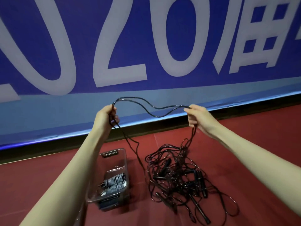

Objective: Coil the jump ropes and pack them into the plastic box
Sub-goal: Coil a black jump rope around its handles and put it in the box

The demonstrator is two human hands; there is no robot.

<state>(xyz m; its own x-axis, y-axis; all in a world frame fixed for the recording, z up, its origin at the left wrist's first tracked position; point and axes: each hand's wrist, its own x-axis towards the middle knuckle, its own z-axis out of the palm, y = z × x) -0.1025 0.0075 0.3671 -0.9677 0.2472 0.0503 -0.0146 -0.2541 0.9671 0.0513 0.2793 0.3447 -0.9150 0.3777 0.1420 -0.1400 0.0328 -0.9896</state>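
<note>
Two hands, raised, one cord between them. Landmark for all entries: the plastic box (112,173), clear-walled, standing on the red floor (40,185).

Item 1. Left hand (106,115): above the box, fingers curled round a doubled black jump rope (146,106). A strand drops from this fist toward the floor just right of the box.

Item 2. Right hand (195,116): above and well right of the box, fingers closed on the same rope. Strands fall from it into the pile.

Item 3. Rope span: two strands sag in loose waves between the fists, high above the box.

Item 4. Tangled pile of ropes (184,175): black cords and black handles (164,165), on the floor just right of the box, near it but apart.

Item 5. Box contents: grey coiled bundles (114,183) toward its near end; far end bare.

Item 6. Blue banner (146,46): behind and above the box.

Handling note, as judgement: the step appears to be drawing one rope free and starting its coil. Lift slowly so snagged loops slip off instead of dragging the pile. Keep both strands even, take equal-length loops into the left fist, and find the handles before winding. Risk: pulling hard could tighten knots in the pile.
</note>
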